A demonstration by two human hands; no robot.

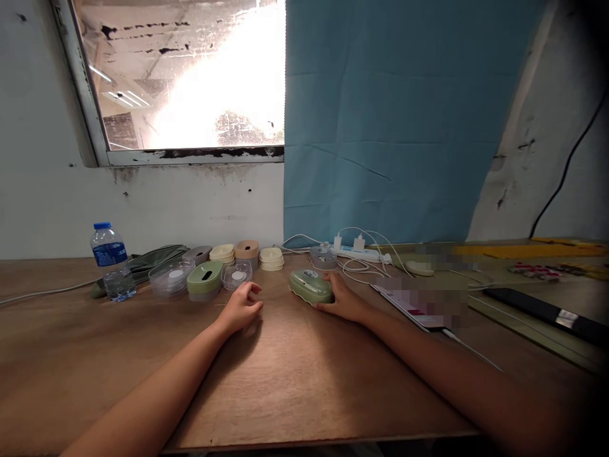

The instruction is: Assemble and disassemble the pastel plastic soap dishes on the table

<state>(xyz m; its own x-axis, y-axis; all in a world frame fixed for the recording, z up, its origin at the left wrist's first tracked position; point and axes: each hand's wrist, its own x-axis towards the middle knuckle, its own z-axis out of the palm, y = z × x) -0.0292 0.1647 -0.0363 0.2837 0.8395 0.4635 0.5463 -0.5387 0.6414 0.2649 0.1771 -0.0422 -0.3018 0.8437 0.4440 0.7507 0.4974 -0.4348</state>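
My right hand point(343, 299) grips the right end of a green oval lidded box point(311, 287), thumb near and fingers on the far side. The box sits on or just over the wooden table and has a round pale label on top. My left hand point(242, 307) is to the left of the box, fingers loosely curled and apart, nothing in them. Just beyond my left hand are a clear plastic container point(236, 275) with a white disc inside and a green container point(204, 279) with a dark slot in its top.
A water bottle point(113, 261) stands at the left beside a dark green pouch point(155, 261). Cream stacked containers point(271, 258) and an orange one point(247, 252) line the back. A power strip point(364, 254) with white cables, a tablet-like device point(409, 304) and a black object point(537, 309) lie right.
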